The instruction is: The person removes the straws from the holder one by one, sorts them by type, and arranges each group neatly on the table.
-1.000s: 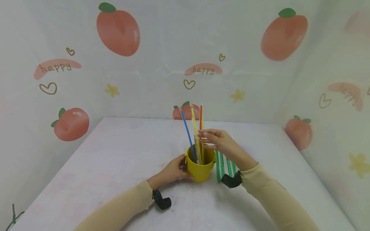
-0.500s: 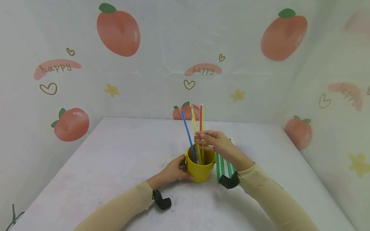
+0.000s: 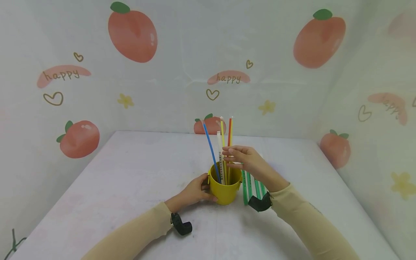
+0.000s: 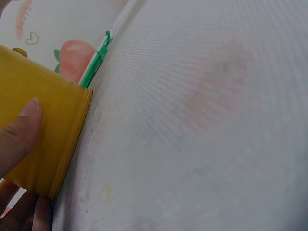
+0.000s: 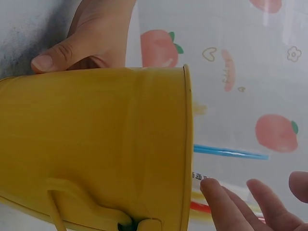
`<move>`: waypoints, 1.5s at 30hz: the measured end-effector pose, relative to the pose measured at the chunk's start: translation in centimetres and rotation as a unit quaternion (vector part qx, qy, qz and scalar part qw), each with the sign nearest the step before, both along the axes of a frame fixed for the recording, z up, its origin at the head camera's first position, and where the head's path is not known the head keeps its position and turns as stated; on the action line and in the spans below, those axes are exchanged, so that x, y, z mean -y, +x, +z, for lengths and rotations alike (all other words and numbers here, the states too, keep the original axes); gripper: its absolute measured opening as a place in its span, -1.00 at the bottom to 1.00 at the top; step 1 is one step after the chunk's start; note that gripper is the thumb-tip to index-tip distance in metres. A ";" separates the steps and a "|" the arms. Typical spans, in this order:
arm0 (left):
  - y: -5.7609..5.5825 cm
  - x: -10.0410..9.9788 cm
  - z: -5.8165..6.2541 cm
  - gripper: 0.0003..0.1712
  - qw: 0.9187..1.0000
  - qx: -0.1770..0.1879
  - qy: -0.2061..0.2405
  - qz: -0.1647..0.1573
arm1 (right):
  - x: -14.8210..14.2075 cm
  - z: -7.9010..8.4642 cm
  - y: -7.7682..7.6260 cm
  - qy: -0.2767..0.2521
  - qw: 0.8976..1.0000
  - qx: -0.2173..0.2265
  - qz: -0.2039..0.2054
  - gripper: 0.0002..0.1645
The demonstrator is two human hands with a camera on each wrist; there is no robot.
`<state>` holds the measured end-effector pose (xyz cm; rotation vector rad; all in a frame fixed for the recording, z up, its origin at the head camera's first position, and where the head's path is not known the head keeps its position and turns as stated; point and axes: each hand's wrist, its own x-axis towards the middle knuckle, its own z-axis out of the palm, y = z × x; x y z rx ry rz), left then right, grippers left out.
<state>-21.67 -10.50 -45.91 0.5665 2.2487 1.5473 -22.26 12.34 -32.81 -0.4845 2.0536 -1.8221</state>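
Observation:
My left hand (image 3: 194,190) grips the left side of a small yellow bucket (image 3: 225,195) standing on the table; in the left wrist view its thumb (image 4: 21,132) presses the wall. Several thin sticks lean up out of the bucket: a blue one (image 3: 209,142), a yellow one (image 3: 222,126), a red-and-yellow pair (image 3: 230,131) and a shorter white one (image 3: 219,139) with dark print. Over the rim, my right hand (image 3: 250,161) has its fingers extended beside the sticks, overlapping the yellow and red ones. The right wrist view shows these fingers (image 5: 214,197) spread and the thumb apart.
Green-and-white striped long items (image 3: 247,187) lie on the table (image 3: 146,169) just right of the bucket, partly under the right forearm. Behind rises a white cloth backdrop (image 3: 182,43) with fruit prints. Each wrist carries a black camera.
The right hand moved slightly left, then back right. The yellow and red-and-yellow sticks have shifted to the right, uncovering more of the white one. The left hand and bucket stay nearly put.

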 end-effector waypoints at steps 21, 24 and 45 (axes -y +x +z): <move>0.0 -0.1 -0.2 -0.08 1.000 -0.002 0.002 0.006 | 0.0 0.4 -0.6 0.034 0.999 0.004 -0.014 -0.43; 0.0 -0.1 -0.2 -0.08 1.000 -0.001 0.001 0.005 | 0.1 0.5 -0.7 0.041 0.999 0.003 -0.014 -0.41; 0.2 0.0 0.0 -0.09 1.000 0.001 0.013 -0.002 | 1.0 0.9 -1.0 0.062 0.998 -0.002 0.002 -0.47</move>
